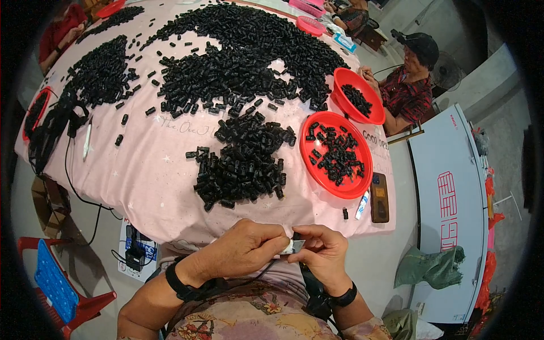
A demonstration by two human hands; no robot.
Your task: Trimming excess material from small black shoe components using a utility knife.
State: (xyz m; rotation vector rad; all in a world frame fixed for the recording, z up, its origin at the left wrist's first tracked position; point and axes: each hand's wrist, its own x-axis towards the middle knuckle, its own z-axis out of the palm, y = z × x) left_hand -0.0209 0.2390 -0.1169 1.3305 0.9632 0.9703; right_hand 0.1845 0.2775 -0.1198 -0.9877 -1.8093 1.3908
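My left hand [246, 245] is closed around something whitish, from which a small flat grey blade [298, 245] sticks out. Facing it, my right hand [324, 252] pinches a small black cylindrical part [296, 235] between thumb and fingertips, against the blade; most of the part is hidden by the fingers. Both hands are close together just off the table's near edge. Beyond them lies a heap of the same black parts [241, 164], and to its right a red plastic bowl [306, 164] holds more of them.
A pink tablecloth [153, 187] covers the table, with larger piles of black parts [226, 73] farther back. A second red bowl [340, 79], a phone [380, 198] and a white pen-like tool [87, 139] lie around. At the right sits a co-worker [411, 85]; a red-framed stool [56, 289] stands lower left.
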